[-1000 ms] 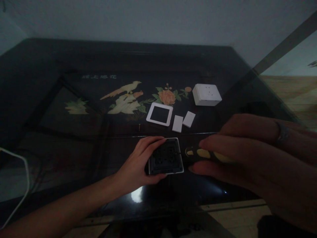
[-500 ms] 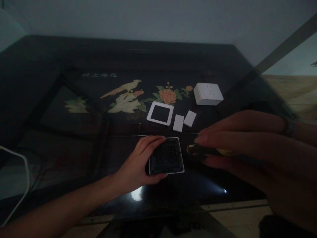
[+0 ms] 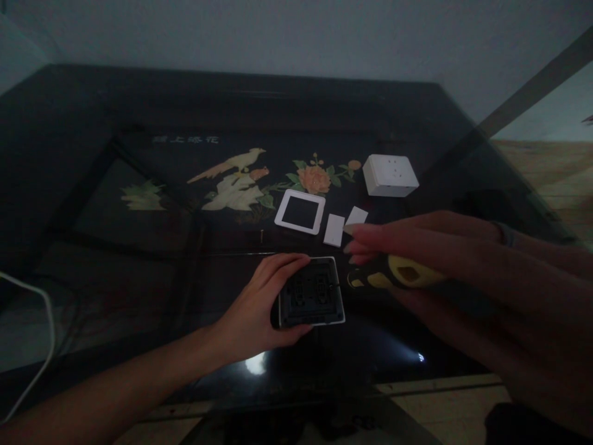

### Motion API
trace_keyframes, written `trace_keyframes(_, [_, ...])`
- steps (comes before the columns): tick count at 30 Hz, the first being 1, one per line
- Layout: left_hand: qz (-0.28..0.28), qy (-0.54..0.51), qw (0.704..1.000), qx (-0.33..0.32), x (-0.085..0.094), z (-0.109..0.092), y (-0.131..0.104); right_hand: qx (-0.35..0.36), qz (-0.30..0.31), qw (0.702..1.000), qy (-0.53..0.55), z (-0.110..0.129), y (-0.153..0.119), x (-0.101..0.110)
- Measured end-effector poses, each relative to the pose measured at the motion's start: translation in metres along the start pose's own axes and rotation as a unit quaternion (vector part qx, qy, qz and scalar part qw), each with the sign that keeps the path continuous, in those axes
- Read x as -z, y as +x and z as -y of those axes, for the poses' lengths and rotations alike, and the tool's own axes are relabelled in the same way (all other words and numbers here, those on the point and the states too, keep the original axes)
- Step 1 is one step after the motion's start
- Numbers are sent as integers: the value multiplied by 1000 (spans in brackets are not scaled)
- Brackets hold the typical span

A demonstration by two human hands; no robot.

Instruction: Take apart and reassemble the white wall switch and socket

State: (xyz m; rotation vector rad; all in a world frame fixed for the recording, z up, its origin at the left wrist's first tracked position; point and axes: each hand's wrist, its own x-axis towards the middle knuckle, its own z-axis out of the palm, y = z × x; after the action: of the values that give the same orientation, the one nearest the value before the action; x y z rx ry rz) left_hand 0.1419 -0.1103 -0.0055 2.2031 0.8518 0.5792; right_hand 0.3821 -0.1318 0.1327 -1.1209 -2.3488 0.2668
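Note:
My left hand (image 3: 262, 306) is wrapped round the left side of a square wall switch (image 3: 311, 293) with a white edge and a dark inner face. My right hand (image 3: 463, 278) is closed round the yellow and black handle of a screwdriver (image 3: 410, 272), its fingers partly covering it. The screwdriver points left, and its tip meets the switch's inner face near the right edge. Beyond the switch lie a white square frame (image 3: 319, 216) and two small white rocker covers, one (image 3: 333, 230) upright to me and the other (image 3: 356, 215) partly behind my right fingers.
A white socket box (image 3: 391, 173) stands at the back right. One small screw (image 3: 262, 236) is on the glossy dark table (image 3: 139, 105), which has a bird and flower picture. A white cable (image 3: 49, 321) curves along the left edge.
My right fingers have shifted left and turned on the handle, so more of the yellow shows. My left hand and the switch have stayed in place.

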Motion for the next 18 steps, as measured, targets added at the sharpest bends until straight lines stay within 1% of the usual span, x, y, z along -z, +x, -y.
trace_keyframes(2, [-7,4,1000,-6,-1,1,-1,2,-29,999,41,3,1,-3])
trace_keyframes(4, [-9,4,1000,-6,-1,2,-1,-43,-28,995,89,5,3,-5])
trace_keyframes(6, [-9,1,1000,-3,-2,2,-1,-57,-14,991,118,5,5,-6])
trace_keyframes(9, [-5,1,1000,1,-1,1,0,-18,-6,996,83,0,6,-5])
trace_keyframes(11, [-2,3,1000,0,0,0,0,-15,-10,999,34,-3,4,-3])
trace_keyframes(13, [2,3,1000,1,1,-1,1,-18,-7,1000,9,-4,1,-1])
trace_keyframes(15, [7,3,1000,0,2,-1,0,-20,0,1000,4,-4,-2,3])
trace_keyframes(18, [-1,7,1000,-3,1,0,0,15,-19,999,22,-4,-3,6])
